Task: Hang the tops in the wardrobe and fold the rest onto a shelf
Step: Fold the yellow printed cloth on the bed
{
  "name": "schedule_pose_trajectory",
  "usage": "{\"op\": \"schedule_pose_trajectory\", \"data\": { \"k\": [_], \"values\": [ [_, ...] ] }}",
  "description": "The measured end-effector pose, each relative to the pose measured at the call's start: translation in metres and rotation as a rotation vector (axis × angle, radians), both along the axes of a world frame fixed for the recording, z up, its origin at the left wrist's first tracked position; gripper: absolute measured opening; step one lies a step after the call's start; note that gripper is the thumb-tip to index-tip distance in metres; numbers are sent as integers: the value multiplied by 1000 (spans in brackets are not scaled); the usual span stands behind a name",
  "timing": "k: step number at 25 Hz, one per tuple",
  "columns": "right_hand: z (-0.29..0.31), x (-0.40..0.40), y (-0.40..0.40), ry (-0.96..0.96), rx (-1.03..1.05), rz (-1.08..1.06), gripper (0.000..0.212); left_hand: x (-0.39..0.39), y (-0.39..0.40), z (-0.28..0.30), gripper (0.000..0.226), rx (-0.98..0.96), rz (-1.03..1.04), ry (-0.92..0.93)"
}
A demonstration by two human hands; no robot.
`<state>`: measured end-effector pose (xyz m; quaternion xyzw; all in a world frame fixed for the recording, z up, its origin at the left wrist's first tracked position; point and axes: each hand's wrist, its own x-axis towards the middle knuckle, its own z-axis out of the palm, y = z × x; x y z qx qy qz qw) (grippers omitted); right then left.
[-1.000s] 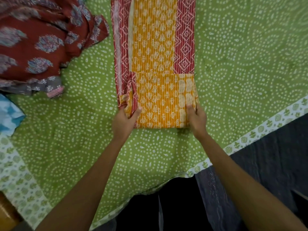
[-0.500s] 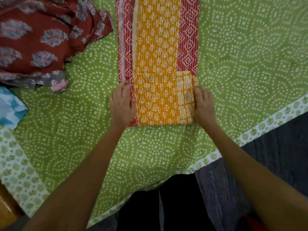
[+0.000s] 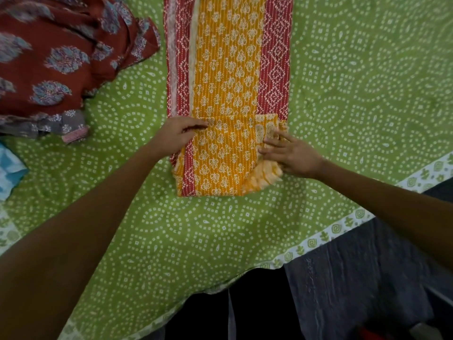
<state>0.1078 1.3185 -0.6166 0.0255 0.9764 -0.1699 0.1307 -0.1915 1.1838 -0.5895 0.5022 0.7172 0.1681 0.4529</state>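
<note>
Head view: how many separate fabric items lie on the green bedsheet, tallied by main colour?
Orange and red garment: 1
Maroon printed garment: 1
Light blue cloth, cut off at the left edge: 1
Total: 3, all on the green bedsheet

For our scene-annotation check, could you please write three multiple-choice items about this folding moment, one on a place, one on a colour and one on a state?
1. Where does the maroon garment lie relative to the yellow garment?
A. to its left
B. to its right
C. under it

2. What colour is the bedsheet?
A. blue
B. green
C. plain white

3. What state is the near end of the yellow garment in?
A. spread out flat
B. rolled into a ball
C. folded back over itself

Answers:
1. A, it sits piled at the picture's upper left.
2. B, green with white dots around the clothes.
3. C, a doubled flap lies between the left hand and right hand.
</note>
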Motion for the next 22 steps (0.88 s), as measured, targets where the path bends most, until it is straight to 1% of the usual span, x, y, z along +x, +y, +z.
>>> {"op": "schedule_pose_trajectory", "data": {
  "k": [1, 2, 3, 5, 6, 7, 8, 9, 10, 11, 12, 13, 14, 15, 16, 17, 18, 19, 20, 21, 22],
  "values": [
    [19, -17, 1, 6, -173, -210, 42, -2, 5, 4, 31, -53, 98, -94],
    [34, -31, 8, -56, -371, -433, 32, -5, 12, 10, 28, -122, 182, -193],
    [50, -44, 21, -117, -592, -624, 29, -11, 19, 14, 32, -195, 252, -287],
    [63, -62, 55, -52, -999, -1026, 18, -26, 32, 18, 44, -247, 433, -535],
    [65, -68, 70, 32, -1168, -1215, 15, -32, 38, 21, 49, -253, 570, -673],
    [63, -71, 81, 108, -1331, -1356, 20, -38, 42, 22, 58, -246, 691, -775],
    [57, -74, 86, 185, -1495, -1435, 31, -41, 44, 20, 70, -219, 745, -834],
    [47, -74, 85, 237, -1575, -1467, 41, -37, 45, 21, 77, -196, 719, -753],
    [36, -73, 80, 249, -1577, -1480, 47, -30, 44, 20, 77, -179, 682, -619],
    [29, -73, 72, 219, -1518, -1530, 54, -22, 44, 17, 73, -173, 685, -442],
    [21, -74, 68, 180, -1433, -1598, 69, -15, 47, 14, 69, -142, 695, -286],
    [21, -76, 64, 161, -1315, -1655, 80, -8, 49, 13, 63, -112, 737, -181],
    [23, -78, 59, 172, -1232, -1705, 77, -1, 49, 13, 57, -74, 807, -146],
    [24, -79, 53, 200, -1185, -1767, 62, 7, 46, 15, 50, -51, 883, -141],
    [27, -77, 43, 235, -1178, -1796, 47, 16, 36, 12, 40, -28, 947, -160],
    [34, -72, 30, 227, -1191, -1812, 38, 26, 19, 7, 31, -24, 988, -191],
    [36, -62, 14, 162, -1199, -1816, 38, 36, 0, 5, 27, -59, 998, -216],
    [37, -51, -1, 77, -1221, -1817, 49, 46, -18, 5, 27, -117, 977, -234],
    [35, -40, -16, -6, -1235, -1794, 69, 50, -30, 5, 32, -188, 951, -233],
    [33, -36, -23, -36, -1216, -1779, 86, 49, -34, 1, 36, -238, 929, -232],
    [29, -35, -22, -2, -1191, -1775, 88, 47, -31, -1, 36, -241, 928, -251]
  ]
}}
